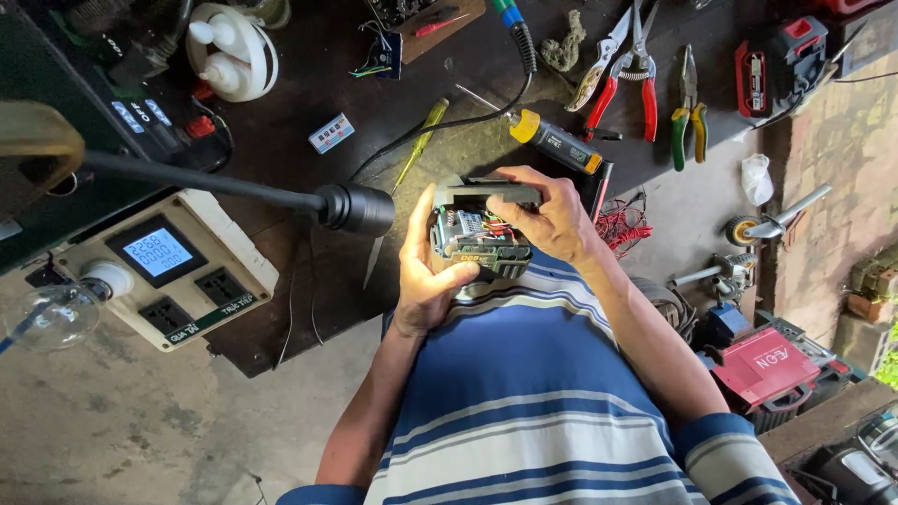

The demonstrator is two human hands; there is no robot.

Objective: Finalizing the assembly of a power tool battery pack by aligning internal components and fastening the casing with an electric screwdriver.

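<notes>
Both my hands hold a small opened power-tool battery pack (477, 236) with a circuit board and coloured wires showing, lit by a lamp. My left hand (426, 271) cups its left side and underside, thumb up along the edge. My right hand (552, 217) grips the top and right side, fingers over the dark cover piece (491, 194). The pack is held above my striped blue shirt, at the near edge of the dark workbench (309, 112).
A black gooseneck lamp (351, 208) hangs just left of my hands. A socket box with a digital meter (173, 271) and a bulb (51, 313) sit at left. On the bench lie a yellow-black screwdriver (557, 140), red shears (622, 65), green pliers (690, 108). Red tool cases (767, 365) stand at right.
</notes>
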